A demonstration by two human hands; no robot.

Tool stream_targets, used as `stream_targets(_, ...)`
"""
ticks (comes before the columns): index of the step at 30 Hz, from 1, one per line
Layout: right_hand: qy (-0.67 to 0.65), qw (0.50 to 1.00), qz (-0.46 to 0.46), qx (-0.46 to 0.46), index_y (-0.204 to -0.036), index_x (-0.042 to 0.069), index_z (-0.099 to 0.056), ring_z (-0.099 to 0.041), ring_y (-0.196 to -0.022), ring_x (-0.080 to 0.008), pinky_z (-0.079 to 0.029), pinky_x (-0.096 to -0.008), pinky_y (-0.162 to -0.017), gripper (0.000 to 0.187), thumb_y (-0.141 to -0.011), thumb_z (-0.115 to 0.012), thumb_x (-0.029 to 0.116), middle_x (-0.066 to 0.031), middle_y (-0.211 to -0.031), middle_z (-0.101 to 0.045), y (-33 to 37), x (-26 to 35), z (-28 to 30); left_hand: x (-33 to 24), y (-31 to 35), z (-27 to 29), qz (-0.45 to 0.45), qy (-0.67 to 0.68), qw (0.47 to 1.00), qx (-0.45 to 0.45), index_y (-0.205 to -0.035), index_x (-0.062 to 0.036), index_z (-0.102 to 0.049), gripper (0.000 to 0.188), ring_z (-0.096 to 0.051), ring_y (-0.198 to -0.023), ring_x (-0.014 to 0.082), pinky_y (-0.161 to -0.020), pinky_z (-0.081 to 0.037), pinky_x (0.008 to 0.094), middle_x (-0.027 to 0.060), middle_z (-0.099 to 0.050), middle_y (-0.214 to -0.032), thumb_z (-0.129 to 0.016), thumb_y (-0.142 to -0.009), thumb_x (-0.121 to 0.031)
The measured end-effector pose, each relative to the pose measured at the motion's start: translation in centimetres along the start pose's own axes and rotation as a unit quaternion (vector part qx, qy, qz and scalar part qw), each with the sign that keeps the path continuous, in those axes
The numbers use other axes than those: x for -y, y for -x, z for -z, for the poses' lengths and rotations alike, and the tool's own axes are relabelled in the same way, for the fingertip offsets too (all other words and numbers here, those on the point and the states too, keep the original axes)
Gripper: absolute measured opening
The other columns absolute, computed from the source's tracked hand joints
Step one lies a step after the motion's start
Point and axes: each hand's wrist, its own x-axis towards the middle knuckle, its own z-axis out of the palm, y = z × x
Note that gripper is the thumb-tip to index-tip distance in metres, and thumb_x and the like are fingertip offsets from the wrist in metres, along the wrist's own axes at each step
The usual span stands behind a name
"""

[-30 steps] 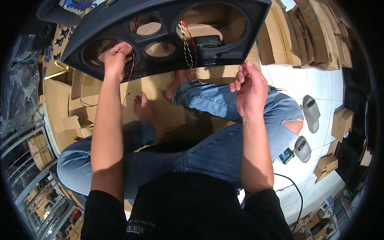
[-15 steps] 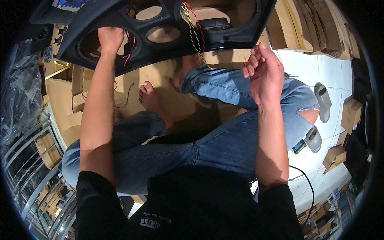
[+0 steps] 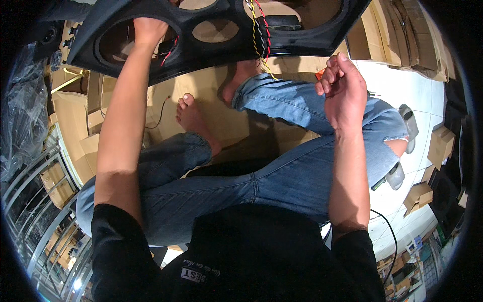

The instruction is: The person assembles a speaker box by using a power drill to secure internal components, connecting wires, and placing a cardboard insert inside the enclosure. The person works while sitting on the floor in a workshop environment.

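The left hand (image 3: 149,31) is inside the large round opening at the left of a black speaker cabinet (image 3: 216,53); its fingers are hidden within, so I cannot tell whether they pinch anything. The right hand (image 3: 344,93) is raised near the cabinet's lower right corner, palm turned up, its fingers loosely curled and the thumb standing a little apart from them.

The cabinet spans the top of the view, in front of the person and beyond the knees, and its upper edge is cut off. A short red wire (image 3: 169,54) hangs at the left opening, just beside the left hand. Between the middle openings and the large right one, twisted yellow wires (image 3: 255,30) and a red-and-black pair (image 3: 267,32) hang down over the front, the yellow ends dangling past the lower edge. A dark block (image 3: 279,21) shows within the right opening.

Below, two bare feet rest on a brown cardboard sheet (image 3: 211,95), where a thin cable (image 3: 160,121) curves near the left foot. A small orange item (image 3: 319,74) shows just beside the right fingertips, mostly hidden. On the right, grey slippers (image 3: 408,128) lie on white floor tiles (image 3: 422,95), below stacked cardboard (image 3: 402,35).
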Motion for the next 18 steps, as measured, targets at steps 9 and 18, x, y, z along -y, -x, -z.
stream_targets(9,0.061,0.998,-0.004,-0.003,-0.085,0.009,-0.054,-0.041,-0.061,-0.0118,-0.040,-0.0298,-0.058,0.032,-0.098,-0.064,0.036,0.0002,-0.071,-0.043,0.2,0.1,-0.6,-2.4,-0.1,-1.0,-0.100,-0.325,0.940,0.004,-0.114,0.0013,-0.072,0.030,-0.070,-0.107,0.0270,-0.100,-0.051,0.0377,0.0111,-0.075,-0.113,-0.067,-0.096,-0.022)
stream_targets(18,0.050,0.999,-0.007,0.006,-0.095,0.002,-0.061,-0.046,-0.060,-0.0119,-0.043,-0.0301,-0.058,0.032,-0.099,-0.063,0.034,0.0003,-0.068,-0.047,-0.1,-0.1,0.0,-3.5,-0.8,-0.9,-0.119,-0.411,0.903,0.040,-0.111,-0.0103,-0.078,0.026,-0.071,-0.105,0.0254,-0.095,-0.053,0.0368,0.0087,-0.076,-0.111,-0.073,-0.094,-0.029)
